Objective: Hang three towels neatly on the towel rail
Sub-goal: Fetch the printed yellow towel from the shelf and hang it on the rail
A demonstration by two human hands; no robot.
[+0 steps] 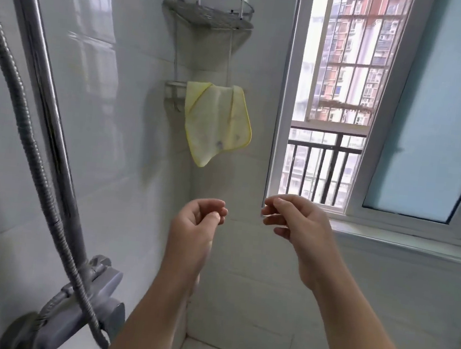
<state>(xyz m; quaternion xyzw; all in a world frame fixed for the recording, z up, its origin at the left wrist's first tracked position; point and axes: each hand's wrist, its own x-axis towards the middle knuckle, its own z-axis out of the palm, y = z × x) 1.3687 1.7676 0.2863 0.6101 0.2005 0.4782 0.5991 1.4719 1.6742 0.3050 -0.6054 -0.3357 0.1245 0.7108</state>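
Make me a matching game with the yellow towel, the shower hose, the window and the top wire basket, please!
Things:
1. yellow towel
2. shower hose
3. window
4. top wire basket

Places:
A. far left, running down to the tap
B. right wall
C. high in the corner
D. hanging on the lower rack's rail

Pairs: 1-D, 2-A, 3-B, 4-C

Yellow towel draped over lower rail of corner rack, hanging crooked. Left hand and right hand raised below it, near each other, fingers loosely curled, holding nothing. Shower hose at left, window at right.
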